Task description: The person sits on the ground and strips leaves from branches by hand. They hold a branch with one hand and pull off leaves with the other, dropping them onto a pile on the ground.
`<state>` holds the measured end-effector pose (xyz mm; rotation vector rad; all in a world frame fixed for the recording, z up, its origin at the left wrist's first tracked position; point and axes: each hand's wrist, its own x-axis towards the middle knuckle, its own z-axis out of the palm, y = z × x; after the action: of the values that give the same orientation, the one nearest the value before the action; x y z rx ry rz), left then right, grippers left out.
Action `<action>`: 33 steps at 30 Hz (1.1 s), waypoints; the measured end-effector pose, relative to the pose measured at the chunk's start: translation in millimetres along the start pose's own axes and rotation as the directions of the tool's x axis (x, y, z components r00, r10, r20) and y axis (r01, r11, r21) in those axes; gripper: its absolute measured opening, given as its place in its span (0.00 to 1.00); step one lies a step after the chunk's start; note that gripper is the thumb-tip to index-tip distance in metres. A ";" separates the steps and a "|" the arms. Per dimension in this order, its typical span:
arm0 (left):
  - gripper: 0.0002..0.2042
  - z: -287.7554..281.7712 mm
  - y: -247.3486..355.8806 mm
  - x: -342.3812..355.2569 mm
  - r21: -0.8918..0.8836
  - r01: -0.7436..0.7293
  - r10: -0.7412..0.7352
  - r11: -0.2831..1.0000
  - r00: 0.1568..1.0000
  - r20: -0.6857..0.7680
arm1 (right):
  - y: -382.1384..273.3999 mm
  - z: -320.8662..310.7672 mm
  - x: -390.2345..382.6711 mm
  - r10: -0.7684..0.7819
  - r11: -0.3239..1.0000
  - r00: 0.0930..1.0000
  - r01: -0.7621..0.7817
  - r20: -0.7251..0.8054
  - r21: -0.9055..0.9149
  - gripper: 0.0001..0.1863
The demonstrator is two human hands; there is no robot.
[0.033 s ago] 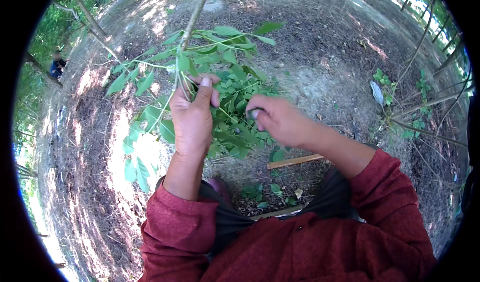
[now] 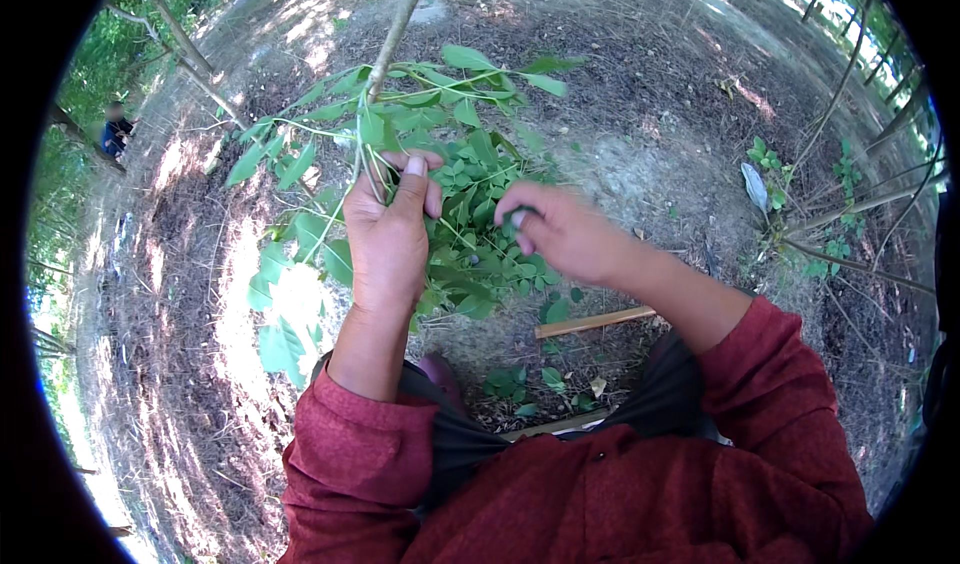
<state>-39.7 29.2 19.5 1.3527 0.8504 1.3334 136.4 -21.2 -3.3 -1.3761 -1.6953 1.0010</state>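
My left hand (image 2: 392, 226) is closed round the green stems of a leafy branch (image 2: 392, 39), its thumb pointing up. The branch's woody stem runs up past the hand, and fresh leaves (image 2: 295, 167) spread out to both sides. A short way to the right, my right hand (image 2: 560, 229) is curled, thumb against the fingers, with a bit of green leaf (image 2: 518, 214) showing in the pinch. It is slightly blurred and most of what it holds is hidden. Beneath both hands lies a heap of green leaves (image 2: 470, 264) on the ground.
A flat wooden strip (image 2: 595, 322) lies near my right knee. Several thin trunks and a leafy shoot (image 2: 765, 159) stand at the right, by a pale scrap (image 2: 753, 186). Another person (image 2: 115, 129) is far off at the left. Dry litter covers the soil.
The branch's leaves have swayed slightly, and both hands have shifted a little to the right. Both grips look the same.
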 end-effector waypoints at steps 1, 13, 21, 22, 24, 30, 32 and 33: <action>0.07 0.2 0.9 -0.9 0.029 0.020 -0.021 0.999 1.000 0.017 | 5.9 -7.1 4.3 0.074 0.988 0.995 -0.064 -0.067 0.138 0.06; 0.07 -1.6 2.9 -12.4 0.164 0.106 -0.129 0.981 0.982 0.139 | 11.5 -49.8 21.8 0.112 0.659 0.986 0.019 -0.123 0.752 0.13; 0.07 6.3 1.6 -14.5 0.129 0.145 -0.168 0.981 0.968 0.186 | 3.0 -27.8 11.2 -0.052 0.875 0.996 0.082 -0.075 0.478 0.09; 0.07 6.0 0.6 -14.6 0.117 0.151 -0.170 0.982 0.970 0.176 | 6.8 -21.4 11.2 -0.146 0.919 0.980 0.185 -0.135 0.348 0.08; 0.07 7.6 -3.4 -15.1 0.084 0.144 -0.153 0.986 0.981 0.117 | 7.4 -19.7 6.9 -0.284 0.958 0.950 0.286 -0.128 -0.002 0.06; 0.17 8.4 6.9 -13.8 -0.175 0.325 -0.269 0.929 0.921 0.282 | -3.2 -10.4 0.1 -0.302 0.939 0.946 0.275 -0.114 -0.204 0.05; 0.13 8.1 10.1 -13.4 -0.331 0.442 -0.271 0.833 0.849 0.453 | -2.0 -1.3 -1.3 -0.363 0.923 0.925 0.341 -0.110 -0.176 0.05; 0.12 9.0 9.6 -13.7 -0.323 0.447 -0.277 0.834 0.846 0.455 | -0.5 3.0 -1.5 -0.392 0.913 0.913 0.373 -0.109 -0.163 0.06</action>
<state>-34.5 12.3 26.2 0.9954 0.4773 0.8324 133.8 -23.1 -4.3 -1.1046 -1.8609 0.5600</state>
